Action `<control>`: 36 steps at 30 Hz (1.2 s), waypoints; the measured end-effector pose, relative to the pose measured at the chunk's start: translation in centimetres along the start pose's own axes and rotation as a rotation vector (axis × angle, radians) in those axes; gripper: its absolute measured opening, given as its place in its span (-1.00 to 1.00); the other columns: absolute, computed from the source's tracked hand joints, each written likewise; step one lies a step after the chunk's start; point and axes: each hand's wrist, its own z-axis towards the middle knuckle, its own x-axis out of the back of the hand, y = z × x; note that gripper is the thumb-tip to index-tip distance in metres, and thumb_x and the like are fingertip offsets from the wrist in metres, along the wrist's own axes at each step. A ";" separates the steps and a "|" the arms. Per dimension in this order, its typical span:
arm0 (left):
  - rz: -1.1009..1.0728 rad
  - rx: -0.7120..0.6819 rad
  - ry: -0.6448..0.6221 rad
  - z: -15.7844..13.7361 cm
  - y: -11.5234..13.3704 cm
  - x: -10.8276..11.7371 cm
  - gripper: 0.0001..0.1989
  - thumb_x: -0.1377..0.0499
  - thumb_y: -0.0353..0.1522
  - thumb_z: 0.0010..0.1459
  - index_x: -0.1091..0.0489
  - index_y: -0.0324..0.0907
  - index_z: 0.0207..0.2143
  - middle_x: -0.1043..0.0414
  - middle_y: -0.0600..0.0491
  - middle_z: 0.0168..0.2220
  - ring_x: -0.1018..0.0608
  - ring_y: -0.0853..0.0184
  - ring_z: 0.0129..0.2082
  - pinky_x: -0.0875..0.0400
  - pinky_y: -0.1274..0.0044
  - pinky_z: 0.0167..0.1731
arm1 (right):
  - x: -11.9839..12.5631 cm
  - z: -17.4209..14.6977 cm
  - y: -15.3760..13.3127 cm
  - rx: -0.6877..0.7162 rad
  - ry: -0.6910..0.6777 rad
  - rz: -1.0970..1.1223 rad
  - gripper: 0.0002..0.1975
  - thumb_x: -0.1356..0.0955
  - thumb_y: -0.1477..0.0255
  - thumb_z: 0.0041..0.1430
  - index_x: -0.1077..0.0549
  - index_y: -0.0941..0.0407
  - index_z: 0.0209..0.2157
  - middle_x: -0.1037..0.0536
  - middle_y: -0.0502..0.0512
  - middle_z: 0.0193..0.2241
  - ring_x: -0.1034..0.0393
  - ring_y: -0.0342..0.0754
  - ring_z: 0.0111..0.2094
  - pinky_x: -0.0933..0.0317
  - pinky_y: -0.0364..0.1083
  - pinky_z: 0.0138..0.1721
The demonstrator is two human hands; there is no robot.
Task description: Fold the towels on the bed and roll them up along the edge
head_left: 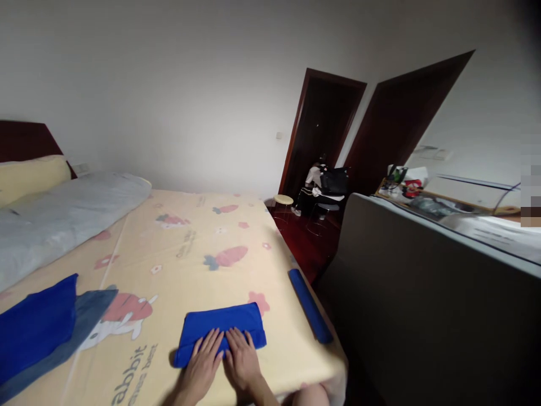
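A blue cloth (224, 318) lies on the bed, its near edge turned over into a thick fold or roll. My left hand (203, 361) rests on the left-middle of that near edge, fingers stretched out and pointing away from me. Beside it, my right hand (243, 355) presses the same edge with its fingers laid out flat. The two hands are close together, and neither grips the cloth. Whatever lies under the palms is hidden.
A rolled blue cloth (310, 307) lies along the bed's right edge. Blue cloth (38, 324) and grey-blue cloth (91, 307) overlap at left on the patterned bed sheet (190, 282). Grey bedding (80, 208) is behind them. A dark panel (406, 287) stands right, past a gap.
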 end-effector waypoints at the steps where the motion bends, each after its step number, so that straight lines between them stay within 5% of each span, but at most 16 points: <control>1: 0.005 0.031 -0.014 -0.3 -0.8 0.4 -0.48 0.15 -0.16 0.34 -0.07 0.02 0.31 -0.13 0.06 0.31 -0.24 0.24 0.29 -0.16 0.30 0.21 | 0.6 -0.1 0.8 -0.048 0.004 -0.024 -0.53 -0.13 0.26 0.39 -0.24 0.02 0.26 -0.28 0.10 0.23 -0.12 0.06 0.26 0.11 0.15 0.29; 6: 0.098 0.211 -0.036 -1.7 -4.7 2.3 -0.48 0.13 -0.16 0.31 -0.13 0.02 0.29 -0.08 -0.01 0.33 -0.14 0.13 0.34 -0.04 0.09 0.22 | 3.0 -0.3 4.9 -0.268 -0.016 -0.108 -0.52 -0.09 0.28 0.39 -0.30 0.09 0.23 -0.22 0.17 0.25 -0.05 0.15 0.29 0.09 0.28 0.27; 8: 0.130 0.231 0.032 -1.7 -4.0 1.9 -0.51 0.13 -0.26 0.31 -0.18 0.02 0.27 -0.12 -0.03 0.31 -0.16 0.12 0.33 -0.04 0.06 0.22 | 2.4 -0.2 4.2 -0.276 0.009 -0.104 -0.51 -0.13 0.30 0.36 -0.28 0.12 0.24 -0.15 0.19 0.28 0.01 0.17 0.32 0.15 0.27 0.29; 11: 0.106 0.100 0.105 -1.4 -0.9 0.1 -0.51 0.12 -0.40 0.27 -0.29 0.00 0.20 -0.27 0.02 0.24 -0.32 0.22 0.24 -0.19 0.25 0.19 | 0.5 -0.1 1.2 -0.108 -0.003 -0.008 -0.52 -0.19 0.30 0.33 -0.27 0.06 0.24 -0.18 0.14 0.28 -0.03 0.11 0.31 0.11 0.19 0.29; 14: 0.061 0.009 0.104 -1.4 0.7 -0.8 -0.54 0.10 -0.32 0.31 -0.29 0.00 0.21 -0.31 0.06 0.22 -0.38 0.27 0.19 -0.27 0.37 0.14 | 0.0 0.0 -0.5 -0.011 -0.058 0.068 -0.56 -0.13 0.31 0.38 -0.30 -0.01 0.22 -0.31 0.09 0.21 -0.13 0.05 0.26 0.07 0.18 0.28; 18: 0.074 0.128 0.044 -2.3 -2.3 0.9 -0.47 0.10 -0.16 0.31 -0.11 -0.02 0.30 -0.12 0.04 0.31 -0.22 0.19 0.30 -0.10 0.21 0.24 | 2.7 -0.1 2.7 -0.250 -0.054 -0.040 -0.55 -0.07 0.34 0.41 -0.34 0.05 0.20 -0.30 0.13 0.21 -0.09 0.11 0.28 0.10 0.28 0.27; 22: 0.156 0.357 0.023 -2.2 -4.4 1.8 -0.48 0.11 -0.22 0.28 -0.24 -0.11 0.24 -0.06 -0.06 0.33 -0.13 0.05 0.33 -0.01 0.03 0.22 | 4.3 -0.2 5.0 -0.364 -0.033 -0.126 -0.54 -0.10 0.33 0.39 -0.32 0.12 0.21 -0.20 0.21 0.26 0.01 0.19 0.31 0.16 0.34 0.26; 27: -0.012 0.003 0.037 -0.2 -0.4 -0.5 -0.54 0.13 -0.38 0.30 -0.33 -0.03 0.18 -0.34 0.01 0.20 -0.38 0.25 0.19 -0.22 0.32 0.17 | 1.2 0.7 0.4 -0.030 -0.065 0.078 -0.57 -0.13 0.41 0.35 -0.35 -0.01 0.17 -0.40 0.11 0.15 -0.24 0.04 0.19 0.04 0.18 0.25; 29: -0.060 -0.038 0.018 0.5 0.6 -0.7 -0.56 0.12 -0.33 0.33 -0.33 -0.02 0.17 -0.39 0.01 0.16 -0.41 0.28 0.15 -0.23 0.36 0.17 | 0.6 1.4 -0.8 -0.013 -0.108 0.126 -0.57 -0.12 0.42 0.35 -0.35 -0.01 0.16 -0.44 0.10 0.12 -0.27 0.04 0.16 0.04 0.21 0.24; 36: 0.072 0.273 -0.172 0.3 -3.7 2.8 -0.46 0.15 -0.12 0.32 -0.12 -0.02 0.29 0.01 -0.02 0.36 -0.10 0.16 0.35 -0.06 0.14 0.22 | 3.7 2.1 3.4 -0.362 -0.131 -0.070 -0.52 -0.08 0.31 0.38 -0.26 0.06 0.25 -0.16 0.15 0.28 0.04 0.15 0.33 0.12 0.31 0.25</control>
